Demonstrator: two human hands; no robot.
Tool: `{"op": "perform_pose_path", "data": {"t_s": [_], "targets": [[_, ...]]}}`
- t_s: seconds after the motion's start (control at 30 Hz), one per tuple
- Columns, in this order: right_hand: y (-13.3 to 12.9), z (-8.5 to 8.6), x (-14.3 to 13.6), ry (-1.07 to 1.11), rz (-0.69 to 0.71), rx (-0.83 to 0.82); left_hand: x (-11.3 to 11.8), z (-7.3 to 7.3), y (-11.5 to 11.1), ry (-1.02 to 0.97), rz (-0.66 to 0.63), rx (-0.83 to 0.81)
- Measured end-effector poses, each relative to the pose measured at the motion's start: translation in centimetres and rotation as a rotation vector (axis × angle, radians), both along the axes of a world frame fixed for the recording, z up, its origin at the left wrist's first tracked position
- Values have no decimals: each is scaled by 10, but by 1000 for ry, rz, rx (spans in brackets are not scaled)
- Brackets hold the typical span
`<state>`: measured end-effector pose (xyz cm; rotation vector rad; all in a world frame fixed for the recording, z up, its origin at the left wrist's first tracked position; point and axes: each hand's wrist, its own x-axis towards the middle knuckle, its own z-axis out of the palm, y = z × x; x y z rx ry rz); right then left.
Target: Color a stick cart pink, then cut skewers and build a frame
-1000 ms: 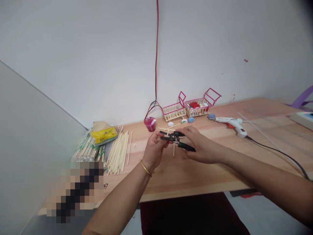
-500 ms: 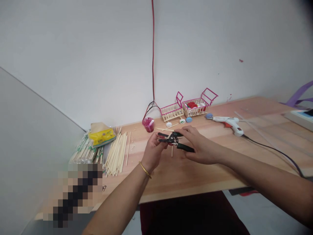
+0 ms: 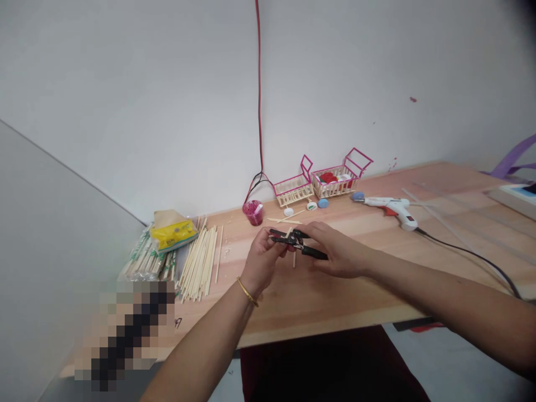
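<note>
My right hand [image 3: 337,249] is wrapped around the dark green handles of a pair of wire-stripper pliers [image 3: 315,253], held above the table with the black jaws pointing left. A short pale wooden stick [image 3: 288,231] shows at the jaws. My left hand [image 3: 263,258], with a gold bangle at the wrist, is closed beside the jaws and pinches the stick; its fingertips are partly hidden behind the tool. Below the pliers another thin stick [image 3: 294,259] lies on the wooden table [image 3: 335,304].
Left lie a pile of wooden sticks [image 3: 199,265], bagged sticks [image 3: 144,259] and a yellow packet [image 3: 173,233]. Two small stick carts [image 3: 293,191] [image 3: 335,181] stand near the wall, beside a stained pink cup [image 3: 253,213]. A corded glue gun [image 3: 396,207] lies right.
The pliers' handles have come a little closer together, and my right hand has shifted slightly left. My left hand stays at the jaws, nearly unmoved.
</note>
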<state>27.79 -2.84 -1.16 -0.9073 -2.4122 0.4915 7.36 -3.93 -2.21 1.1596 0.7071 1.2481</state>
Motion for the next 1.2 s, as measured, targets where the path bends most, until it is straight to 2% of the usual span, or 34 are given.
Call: {"op": "perform_pose_path", "data": {"t_s": [0.13, 0.27, 0.37, 0.5, 0.8, 1.2], "targets": [[-1, 1, 8, 24, 110, -75, -6, 6, -2, -65, -153, 1], [-4, 5, 11, 24, 278, -151, -13, 14, -7, 20, -384, -7], [-7, 6, 9, 37, 317, -210, -15, 13, -10, 29, -471, -57], [-12, 4, 5, 31, 286, -265, -15, 9, -10, 11, -498, -106], [-13, -4, 4, -7, 243, -239, -14, 7, -12, -74, -495, -123], [-15, -10, 2, -17, 208, -163, -16, 5, -11, -86, -515, -156]]}}
